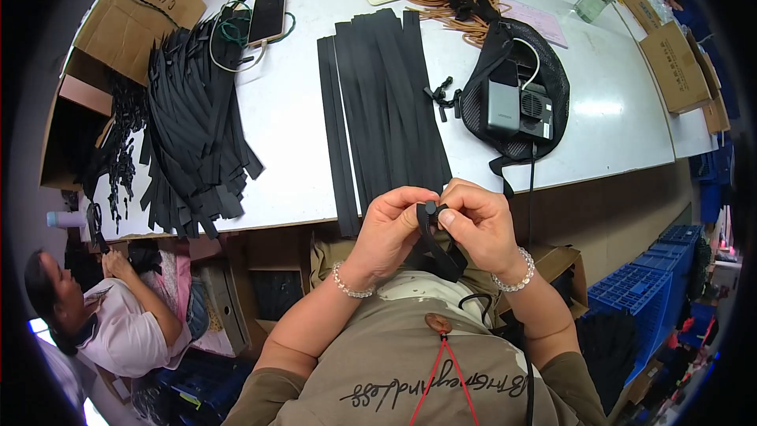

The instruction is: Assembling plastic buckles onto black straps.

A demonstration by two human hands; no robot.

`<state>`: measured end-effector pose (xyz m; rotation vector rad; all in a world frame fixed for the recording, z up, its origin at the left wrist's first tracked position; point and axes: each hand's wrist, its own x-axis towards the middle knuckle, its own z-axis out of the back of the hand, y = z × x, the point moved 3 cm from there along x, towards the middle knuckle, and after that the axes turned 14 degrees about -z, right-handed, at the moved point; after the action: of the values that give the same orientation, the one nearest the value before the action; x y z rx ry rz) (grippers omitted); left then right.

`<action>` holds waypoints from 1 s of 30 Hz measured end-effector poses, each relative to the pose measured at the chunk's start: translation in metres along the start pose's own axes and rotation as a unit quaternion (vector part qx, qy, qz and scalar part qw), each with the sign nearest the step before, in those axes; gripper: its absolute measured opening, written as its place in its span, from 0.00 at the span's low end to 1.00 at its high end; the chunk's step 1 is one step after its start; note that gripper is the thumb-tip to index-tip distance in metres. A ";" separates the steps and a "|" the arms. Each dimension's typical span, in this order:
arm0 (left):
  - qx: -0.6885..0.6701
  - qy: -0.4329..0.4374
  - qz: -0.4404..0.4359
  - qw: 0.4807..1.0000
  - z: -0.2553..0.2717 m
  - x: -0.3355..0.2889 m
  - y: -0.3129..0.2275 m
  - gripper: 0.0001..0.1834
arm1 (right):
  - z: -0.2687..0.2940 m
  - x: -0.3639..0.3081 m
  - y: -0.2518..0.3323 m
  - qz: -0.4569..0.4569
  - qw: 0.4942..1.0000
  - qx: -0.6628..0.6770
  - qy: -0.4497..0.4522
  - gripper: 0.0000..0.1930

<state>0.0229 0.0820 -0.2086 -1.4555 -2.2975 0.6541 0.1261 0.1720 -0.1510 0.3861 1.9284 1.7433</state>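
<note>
Just off the table's near edge, my left hand (388, 230) and my right hand (479, 217) meet in front of my body. Both pinch the end of one black webbing strap (441, 259), whose loose part hangs in a curl below my fingers. A small dark fitting (430, 208), perhaps a plastic buckle, sits at the strap's end between my fingertips; its exact kind cannot be made out. Past my hands lie long flat black straps (386, 102), side by side on the table. Several small black pieces (446, 96) rest to their right.
A heap of black straps (193, 134) and a cardboard box (134, 8) stand left. A phone (266, 17) lies behind the heap. On the right is a black mesh bag (557, 87) with a power bank (503, 106). Blue crates (631, 288) stand lower right; a co-worker (118, 315) sits left.
</note>
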 end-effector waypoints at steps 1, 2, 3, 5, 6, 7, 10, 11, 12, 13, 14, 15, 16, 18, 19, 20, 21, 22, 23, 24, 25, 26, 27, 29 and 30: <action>-0.024 -0.004 0.013 1.000 0.001 -0.001 0.002 0.10 | -0.001 0.000 0.000 -0.001 1.000 0.009 0.003 0.05; -0.025 -0.004 0.013 1.000 0.001 -0.001 0.002 0.10 | -0.001 0.000 0.000 -0.001 1.000 0.009 0.003 0.05; -0.032 -0.007 0.022 0.999 0.000 -0.002 0.002 0.10 | 0.000 0.001 0.000 0.001 1.000 0.004 0.008 0.04; -0.039 -0.010 0.030 0.999 0.001 -0.003 0.002 0.10 | 0.000 0.001 0.000 0.002 1.000 -0.001 0.012 0.04; -0.038 -0.006 0.035 0.999 0.001 -0.003 0.003 0.10 | 0.001 0.000 0.000 -0.008 1.000 0.000 0.015 0.04; -0.037 -0.001 0.040 0.999 0.000 -0.003 0.003 0.10 | 0.001 0.000 -0.001 -0.019 1.000 0.002 0.018 0.04; -0.043 -0.008 0.047 0.998 0.000 -0.004 0.004 0.10 | 0.003 0.001 0.001 -0.032 0.998 0.012 0.044 0.04; -0.043 -0.008 0.047 0.998 0.000 -0.004 0.003 0.10 | 0.003 0.001 0.000 -0.032 0.998 0.012 0.044 0.04; -0.038 -0.013 0.045 0.998 -0.001 -0.004 0.003 0.10 | 0.004 0.001 -0.002 -0.026 0.999 0.010 0.044 0.04; -0.033 -0.017 0.043 0.998 -0.001 -0.004 0.003 0.10 | 0.004 0.002 -0.003 -0.021 0.999 0.008 0.043 0.04; -0.033 -0.017 0.043 0.998 -0.002 -0.004 0.002 0.10 | 0.004 0.001 -0.001 -0.021 0.999 0.008 0.043 0.04; -0.013 -0.032 0.044 0.998 -0.002 -0.003 0.002 0.10 | 0.003 0.001 0.001 -0.028 0.999 0.010 0.037 0.04; 0.006 -0.047 0.045 0.998 -0.002 -0.003 0.001 0.09 | 0.002 0.001 0.002 -0.034 0.999 0.012 0.031 0.05; 0.012 -0.045 0.042 0.998 -0.003 -0.002 0.000 0.09 | 0.002 0.001 0.002 -0.043 0.998 0.018 0.030 0.05; 0.018 -0.042 0.039 0.998 -0.003 -0.001 -0.001 0.09 | 0.002 0.001 0.001 -0.052 0.998 0.024 0.029 0.05; 0.018 -0.043 0.039 0.998 -0.002 -0.001 -0.001 0.09 | 0.002 0.001 0.001 -0.052 0.998 0.024 0.029 0.05; 0.023 -0.038 0.038 0.998 -0.001 -0.001 -0.001 0.09 | 0.002 0.001 0.000 -0.053 0.998 0.019 0.026 0.05; 0.028 -0.034 0.037 0.998 -0.001 -0.001 0.000 0.09 | 0.003 0.001 0.000 -0.053 0.998 0.015 0.024 0.05; 0.028 -0.034 0.037 0.998 -0.001 -0.001 -0.001 0.09 | 0.003 0.002 -0.002 -0.054 0.998 0.015 0.024 0.05; 0.032 -0.032 0.037 0.998 -0.001 -0.001 -0.001 0.09 | 0.004 0.002 -0.003 -0.050 0.998 0.012 0.024 0.05; 0.037 -0.030 0.037 0.998 -0.001 0.000 -0.001 0.09 | 0.004 0.002 -0.004 -0.046 0.999 0.010 0.025 0.05; 0.037 -0.031 0.037 0.998 -0.002 0.000 -0.001 0.09 | 0.004 0.002 -0.003 -0.047 0.999 0.010 0.025 0.05; 0.044 -0.027 0.033 0.998 -0.002 0.000 -0.002 0.09 | 0.004 0.002 -0.002 -0.056 0.998 0.011 0.024 0.06; 0.052 -0.025 0.028 0.998 -0.002 0.001 -0.003 0.09 | 0.003 0.002 -0.003 -0.066 0.997 0.012 0.023 0.06; 0.058 -0.023 0.025 0.998 -0.002 0.002 -0.003 0.09 | 0.003 0.002 -0.004 -0.061 0.998 0.014 0.009 0.06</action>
<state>0.0208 0.0827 -0.2054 -1.4623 -2.2226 0.8294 0.1267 0.1750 -0.1557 0.2564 1.9474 1.6488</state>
